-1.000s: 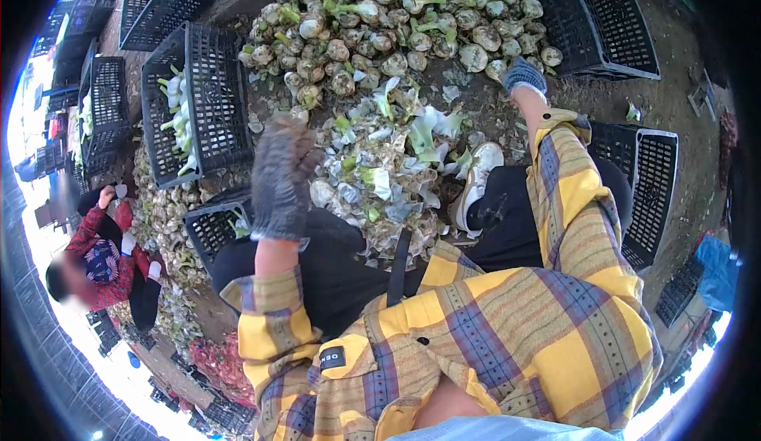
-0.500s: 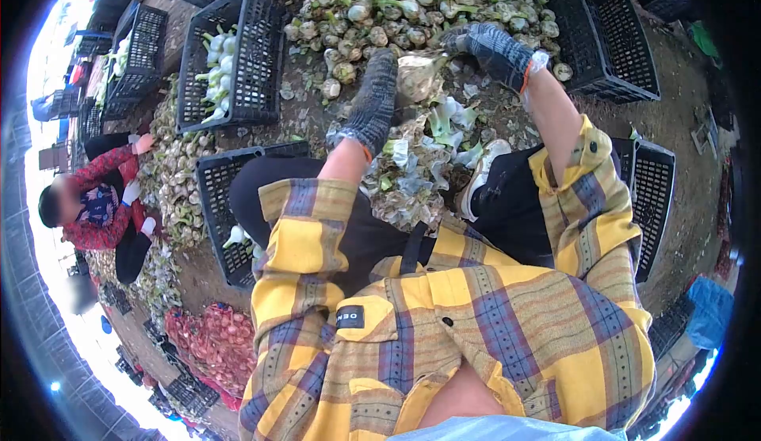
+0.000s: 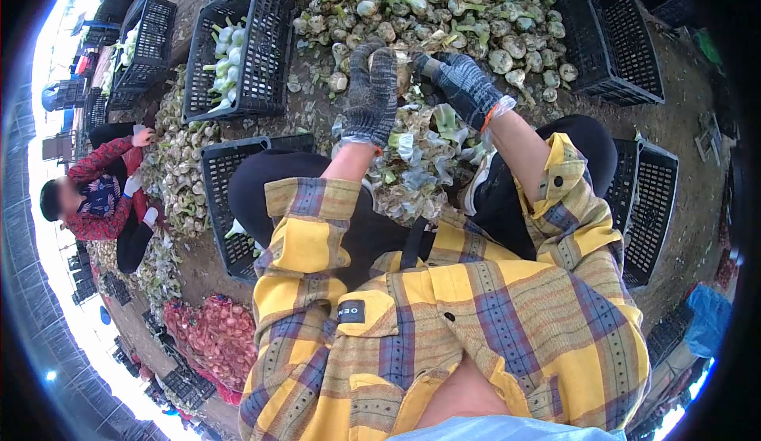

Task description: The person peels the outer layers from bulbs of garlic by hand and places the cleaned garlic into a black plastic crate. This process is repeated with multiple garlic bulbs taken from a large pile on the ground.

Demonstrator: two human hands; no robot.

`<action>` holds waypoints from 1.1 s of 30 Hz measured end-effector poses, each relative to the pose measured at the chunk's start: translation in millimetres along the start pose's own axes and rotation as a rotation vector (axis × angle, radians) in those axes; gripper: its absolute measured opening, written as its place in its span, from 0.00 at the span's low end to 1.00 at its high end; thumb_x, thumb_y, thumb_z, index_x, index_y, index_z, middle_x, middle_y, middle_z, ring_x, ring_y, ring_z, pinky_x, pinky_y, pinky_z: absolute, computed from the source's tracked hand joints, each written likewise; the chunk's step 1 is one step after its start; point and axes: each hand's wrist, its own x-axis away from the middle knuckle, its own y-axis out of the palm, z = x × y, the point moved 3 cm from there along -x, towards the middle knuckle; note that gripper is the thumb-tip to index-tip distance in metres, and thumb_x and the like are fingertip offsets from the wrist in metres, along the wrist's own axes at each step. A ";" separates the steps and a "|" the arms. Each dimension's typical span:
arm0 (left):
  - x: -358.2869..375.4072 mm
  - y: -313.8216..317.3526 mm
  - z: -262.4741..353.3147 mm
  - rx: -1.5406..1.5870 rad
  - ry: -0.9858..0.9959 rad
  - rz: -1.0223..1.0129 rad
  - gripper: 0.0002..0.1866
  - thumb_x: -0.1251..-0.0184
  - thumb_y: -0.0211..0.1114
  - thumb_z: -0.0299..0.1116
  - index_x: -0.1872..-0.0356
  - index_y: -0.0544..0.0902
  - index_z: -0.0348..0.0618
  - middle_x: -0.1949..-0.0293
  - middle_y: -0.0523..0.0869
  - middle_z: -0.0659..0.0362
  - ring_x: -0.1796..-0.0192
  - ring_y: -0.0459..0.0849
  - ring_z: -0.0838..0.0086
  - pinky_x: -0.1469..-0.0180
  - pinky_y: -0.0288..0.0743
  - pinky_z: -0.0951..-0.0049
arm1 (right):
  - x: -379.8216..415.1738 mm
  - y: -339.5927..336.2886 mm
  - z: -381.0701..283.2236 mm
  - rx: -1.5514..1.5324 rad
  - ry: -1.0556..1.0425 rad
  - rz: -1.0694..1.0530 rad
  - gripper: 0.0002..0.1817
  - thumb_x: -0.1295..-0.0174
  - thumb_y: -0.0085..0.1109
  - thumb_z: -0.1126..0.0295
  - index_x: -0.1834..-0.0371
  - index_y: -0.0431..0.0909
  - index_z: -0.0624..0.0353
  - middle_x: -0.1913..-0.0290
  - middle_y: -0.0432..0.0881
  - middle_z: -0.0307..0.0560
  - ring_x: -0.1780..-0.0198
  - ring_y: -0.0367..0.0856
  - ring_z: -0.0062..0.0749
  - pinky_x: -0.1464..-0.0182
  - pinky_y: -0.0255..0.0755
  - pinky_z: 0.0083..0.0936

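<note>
My left hand, in a grey knitted glove, is closed round the left side of a garlic bulb with brownish outer skin. From the other side my right hand, gloved alike, presses its closed fingers against the same bulb. Both hands hide much of it. Just beyond them lies a large heap of unpeeled garlic, many bulbs with green stem stubs. Below the hands, between my legs, is a pile of stripped skins and leaves.
A black crate at the left holds cleaned white garlic. Another crate stands by my left knee, one at the upper right, one by my right knee. A person sits at far left near more garlic and red net sacks.
My right hand has moved down and left, closer to my left hand. The bulb, fully visible between the hands before, is now mostly covered by them.
</note>
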 end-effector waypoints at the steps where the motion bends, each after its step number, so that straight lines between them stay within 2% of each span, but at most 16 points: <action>1: 0.8 -0.2 2.4 -0.001 -0.003 0.000 0.20 0.33 0.47 0.44 0.48 0.66 0.40 0.52 0.73 0.51 0.50 0.73 0.66 0.46 0.63 0.70 | -0.3 -0.2 -1.0 -0.001 0.003 -0.002 0.25 0.45 0.55 0.49 0.75 0.76 0.66 0.81 0.76 0.41 0.79 0.73 0.23 0.76 0.66 0.19; 3: 1.9 0.1 8.2 0.019 0.003 0.008 0.20 0.33 0.48 0.44 0.49 0.66 0.40 0.53 0.74 0.50 0.51 0.73 0.65 0.47 0.64 0.69 | -0.8 -2.4 -4.0 0.129 -0.024 0.037 0.25 0.45 0.55 0.50 0.78 0.77 0.68 0.82 0.77 0.44 0.79 0.73 0.24 0.75 0.67 0.21; 7: 2.0 1.9 5.4 -0.011 0.003 0.029 0.20 0.34 0.48 0.45 0.49 0.66 0.41 0.53 0.74 0.50 0.51 0.73 0.65 0.47 0.64 0.69 | -5.6 -2.5 4.9 0.064 -0.055 0.047 0.25 0.43 0.54 0.52 0.78 0.78 0.69 0.81 0.79 0.47 0.80 0.74 0.25 0.74 0.68 0.23; 13: 3.3 1.2 4.3 -0.045 -0.042 0.043 0.22 0.34 0.48 0.46 0.48 0.66 0.41 0.53 0.74 0.50 0.51 0.73 0.64 0.47 0.64 0.68 | -13.5 -3.2 13.7 0.141 -0.069 0.043 0.22 0.42 0.53 0.55 0.74 0.77 0.69 0.79 0.79 0.50 0.79 0.74 0.28 0.72 0.68 0.26; 15: -1.9 3.9 -11.8 0.049 -0.086 0.061 0.21 0.34 0.48 0.47 0.49 0.66 0.41 0.53 0.74 0.50 0.52 0.74 0.65 0.47 0.64 0.67 | -18.0 -6.1 16.6 0.408 -0.300 0.051 0.20 0.42 0.52 0.59 0.72 0.76 0.70 0.79 0.77 0.52 0.77 0.74 0.32 0.70 0.68 0.29; 19: -4.7 2.4 -16.0 -0.022 -0.077 0.035 0.22 0.34 0.46 0.48 0.50 0.67 0.39 0.55 0.75 0.50 0.52 0.74 0.65 0.48 0.64 0.69 | -16.9 -4.6 22.2 0.285 -0.171 0.051 0.17 0.40 0.49 0.62 0.71 0.76 0.69 0.79 0.78 0.42 0.76 0.72 0.23 0.70 0.67 0.23; 21: -13.1 8.8 -48.3 0.322 -0.236 -0.044 0.24 0.34 0.44 0.51 0.52 0.70 0.40 0.57 0.77 0.52 0.57 0.77 0.66 0.54 0.71 0.70 | -16.1 -4.6 23.5 0.519 -0.449 0.231 0.17 0.40 0.49 0.62 0.70 0.75 0.69 0.76 0.78 0.45 0.75 0.72 0.23 0.68 0.68 0.24; 22: -11.2 8.8 -31.2 0.322 -0.235 -0.045 0.24 0.34 0.44 0.51 0.52 0.70 0.40 0.57 0.77 0.52 0.57 0.77 0.66 0.54 0.71 0.70 | -12.4 -3.4 17.8 0.634 -0.589 0.324 0.17 0.41 0.50 0.62 0.70 0.75 0.69 0.75 0.78 0.46 0.75 0.72 0.23 0.67 0.69 0.25; 23: -4.8 11.5 -20.3 0.527 -0.488 -0.022 0.25 0.38 0.45 0.56 0.55 0.71 0.44 0.62 0.78 0.55 0.65 0.79 0.67 0.67 0.74 0.69 | -11.9 -4.6 18.5 0.542 -0.477 0.238 0.18 0.46 0.52 0.61 0.61 0.75 0.66 0.69 0.78 0.57 0.70 0.76 0.43 0.62 0.70 0.31; 24: 1.2 14.5 -11.5 0.730 -0.742 0.002 0.27 0.41 0.46 0.61 0.57 0.73 0.49 0.66 0.80 0.58 0.73 0.80 0.68 0.81 0.77 0.68 | -9.8 -3.6 13.1 0.540 -0.477 0.239 0.18 0.46 0.52 0.61 0.61 0.75 0.66 0.69 0.78 0.57 0.70 0.76 0.43 0.62 0.70 0.31; 26: 0.7 14.2 -12.7 0.744 -0.739 -0.031 0.27 0.41 0.45 0.61 0.57 0.73 0.49 0.66 0.81 0.57 0.71 0.81 0.67 0.77 0.78 0.68 | -12.1 -0.9 16.4 0.104 -0.100 0.094 0.19 0.47 0.53 0.60 0.60 0.76 0.65 0.66 0.78 0.56 0.69 0.77 0.43 0.62 0.71 0.31; 27: -1.0 16.3 -20.4 0.775 -0.698 -0.047 0.27 0.41 0.46 0.62 0.57 0.73 0.48 0.66 0.81 0.57 0.70 0.81 0.67 0.77 0.79 0.67 | -11.6 -3.7 13.4 0.104 -0.100 0.094 0.19 0.47 0.53 0.60 0.60 0.76 0.65 0.66 0.78 0.56 0.69 0.77 0.43 0.62 0.71 0.31; 29: -1.8 18.9 -31.0 0.806 -0.658 -0.064 0.27 0.41 0.46 0.62 0.57 0.73 0.48 0.65 0.81 0.56 0.70 0.81 0.67 0.76 0.79 0.67 | -10.1 -5.1 6.9 0.396 -0.249 -0.028 0.23 0.45 0.53 0.55 0.59 0.76 0.66 0.68 0.79 0.54 0.69 0.77 0.36 0.63 0.70 0.29; 30: -2.8 17.6 -35.4 0.749 -0.603 -0.065 0.28 0.41 0.46 0.62 0.57 0.73 0.48 0.65 0.80 0.56 0.69 0.81 0.67 0.75 0.79 0.66 | -9.3 -2.7 4.8 0.396 -0.248 -0.030 0.23 0.45 0.53 0.55 0.59 0.76 0.66 0.68 0.79 0.54 0.69 0.77 0.36 0.63 0.70 0.29; 32: -2.7 15.3 -22.4 0.691 -0.547 -0.064 0.28 0.42 0.47 0.62 0.56 0.73 0.47 0.64 0.80 0.55 0.68 0.81 0.67 0.74 0.79 0.66 | -8.0 0.1 3.3 0.284 -0.094 0.099 0.26 0.43 0.52 0.51 0.59 0.75 0.68 0.69 0.80 0.51 0.70 0.76 0.29 0.65 0.69 0.26; 33: 0.3 16.4 -17.7 0.727 -0.620 -0.046 0.28 0.42 0.46 0.62 0.56 0.72 0.47 0.64 0.80 0.55 0.67 0.81 0.67 0.74 0.79 0.67 | -7.2 -1.2 1.9 0.283 -0.093 0.098 0.26 0.43 0.52 0.51 0.59 0.75 0.68 0.69 0.80 0.51 0.70 0.76 0.29 0.65 0.69 0.26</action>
